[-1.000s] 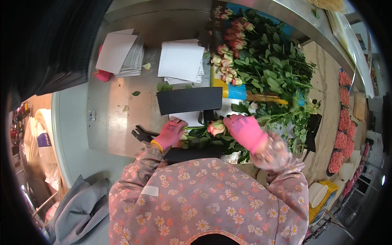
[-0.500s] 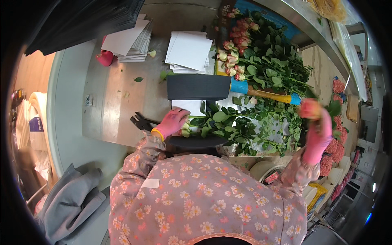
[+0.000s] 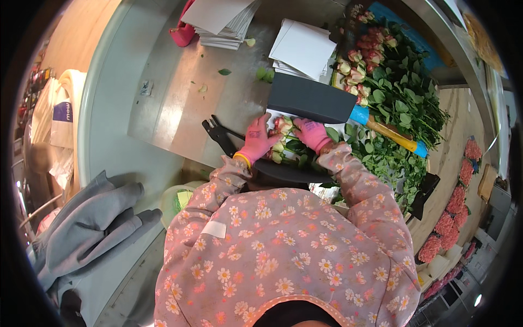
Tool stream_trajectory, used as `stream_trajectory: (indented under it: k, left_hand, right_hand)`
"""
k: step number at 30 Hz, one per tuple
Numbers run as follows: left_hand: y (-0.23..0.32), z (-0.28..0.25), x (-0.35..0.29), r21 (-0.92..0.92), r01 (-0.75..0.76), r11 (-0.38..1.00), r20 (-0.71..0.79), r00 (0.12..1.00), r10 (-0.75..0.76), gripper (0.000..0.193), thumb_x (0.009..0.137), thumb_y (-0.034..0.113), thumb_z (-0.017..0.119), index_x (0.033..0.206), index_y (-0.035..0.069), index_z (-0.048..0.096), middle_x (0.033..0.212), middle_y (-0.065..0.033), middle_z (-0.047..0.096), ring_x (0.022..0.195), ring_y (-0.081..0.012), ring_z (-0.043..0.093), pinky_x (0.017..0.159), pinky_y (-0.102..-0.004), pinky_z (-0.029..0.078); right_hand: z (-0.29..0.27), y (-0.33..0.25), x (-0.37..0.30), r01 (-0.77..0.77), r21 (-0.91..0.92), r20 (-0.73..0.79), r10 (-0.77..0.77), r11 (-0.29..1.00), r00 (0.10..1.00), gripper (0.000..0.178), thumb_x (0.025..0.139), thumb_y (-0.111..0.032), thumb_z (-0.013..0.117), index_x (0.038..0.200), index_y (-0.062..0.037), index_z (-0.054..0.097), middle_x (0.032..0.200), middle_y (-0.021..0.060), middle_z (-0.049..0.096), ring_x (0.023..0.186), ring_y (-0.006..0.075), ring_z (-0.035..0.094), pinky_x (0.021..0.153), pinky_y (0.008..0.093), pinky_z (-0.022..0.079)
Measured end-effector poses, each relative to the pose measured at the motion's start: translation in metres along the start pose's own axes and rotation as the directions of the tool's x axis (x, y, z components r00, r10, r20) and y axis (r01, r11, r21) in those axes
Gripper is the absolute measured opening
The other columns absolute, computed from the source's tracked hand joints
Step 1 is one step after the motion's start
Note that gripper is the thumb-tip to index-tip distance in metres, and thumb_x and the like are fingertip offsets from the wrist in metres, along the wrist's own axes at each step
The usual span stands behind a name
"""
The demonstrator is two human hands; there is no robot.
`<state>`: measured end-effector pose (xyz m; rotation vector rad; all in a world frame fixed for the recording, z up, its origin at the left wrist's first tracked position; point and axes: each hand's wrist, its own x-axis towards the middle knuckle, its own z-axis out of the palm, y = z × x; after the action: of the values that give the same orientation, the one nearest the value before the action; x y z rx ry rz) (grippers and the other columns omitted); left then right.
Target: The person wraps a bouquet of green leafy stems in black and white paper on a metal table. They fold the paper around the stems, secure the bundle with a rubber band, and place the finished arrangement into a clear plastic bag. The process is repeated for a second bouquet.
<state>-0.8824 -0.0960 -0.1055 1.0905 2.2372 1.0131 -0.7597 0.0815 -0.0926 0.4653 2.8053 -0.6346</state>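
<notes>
Pink-and-cream roses [image 3: 283,125] lie with heads to the left on a white sheet, below a dark grey block [image 3: 310,99]. My left hand [image 3: 258,140], in a pink glove with a yellow cuff, rests at the left of the blooms, fingers stretched out beside them. From the right, my right hand [image 3: 313,135], also pink-gloved, has its fingers closed at a rose just below its bloom. Part of the stem is hidden under that hand. More leafy stems [image 3: 389,163] spread to the right.
A large bunch of roses [image 3: 403,87] lies at the far right. Stacks of white card [image 3: 302,49] and paper [image 3: 223,22] stand at the back, near a pink object [image 3: 183,34]. A black bracket [image 3: 219,136] sticks out left of my left hand. A curved black edge [image 3: 294,173] runs in front.
My right hand has come in from the far right with a rose to the blooms beside my left hand. My view has shifted and tilted.
</notes>
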Motion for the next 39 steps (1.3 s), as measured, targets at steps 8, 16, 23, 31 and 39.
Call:
stream_trajectory:
  k: [8,16,23,31,39]
  left_hand:
    - [0.03,-0.028,0.029,0.167,-0.288,0.943,0.202,0.946,0.254,0.063,0.071,0.03,0.071,0.124,0.006,0.045,0.115,-0.0161,0.05,0.103,-0.034,0.05,0.09,-0.0406,0.04]
    - [0.028,-0.028,0.05,0.225,-0.395,0.891,0.513,0.825,0.236,0.045,0.074,0.029,0.064,0.113,0.013,0.051,0.109,-0.0125,0.051,0.102,-0.0315,0.051,0.087,-0.0414,0.041]
    - [0.046,-0.029,0.036,0.258,-0.482,0.837,0.507,0.805,0.307,0.048,0.074,0.022,0.065,0.118,0.01,0.05,0.115,-0.0129,0.051,0.106,-0.0321,0.05,0.089,-0.0412,0.042]
    - [0.043,-0.029,0.035,0.257,-0.476,0.841,0.466,0.824,0.323,0.053,0.075,0.02,0.064,0.123,0.007,0.047,0.119,-0.0153,0.05,0.109,-0.0335,0.048,0.09,-0.0422,0.042]
    - [0.044,-0.03,0.036,0.195,-0.382,0.903,0.419,0.865,0.276,0.053,0.076,0.02,0.064,0.123,0.005,0.045,0.114,-0.0182,0.051,0.105,-0.0351,0.05,0.089,-0.0425,0.042]
  right_hand:
    - [0.007,-0.001,0.001,0.052,-0.009,-0.049,-0.053,0.999,0.997,0.02,0.084,-0.028,0.053,0.097,-0.0129,0.053,0.093,0.0145,0.06,0.083,0.0334,0.061,0.064,0.0466,0.048]
    - [-0.104,0.071,-0.055,-0.179,0.038,0.339,0.156,0.983,0.928,0.024,0.078,-0.018,0.053,0.098,-0.0078,0.064,0.099,0.0147,0.063,0.095,0.0348,0.059,0.078,0.0435,0.05]
    - [-0.059,0.206,-0.044,-0.6,-0.109,-0.269,0.557,0.793,0.786,0.019,0.082,-0.016,0.049,0.096,-0.0136,0.06,0.098,0.0111,0.059,0.097,0.0296,0.058,0.076,0.0435,0.05]
    - [-0.187,0.127,-0.155,-0.199,0.536,-0.61,0.54,0.82,0.58,0.022,0.082,-0.012,0.058,0.103,-0.0074,0.06,0.095,0.0099,0.062,0.086,0.0224,0.06,0.076,0.0333,0.049]
    - [-0.3,0.05,-0.23,-0.318,0.256,-0.765,0.393,0.913,0.511,0.025,0.092,-0.006,0.05,0.115,0.0048,0.056,0.104,0.0109,0.063,0.081,0.0191,0.063,0.073,0.027,0.05]
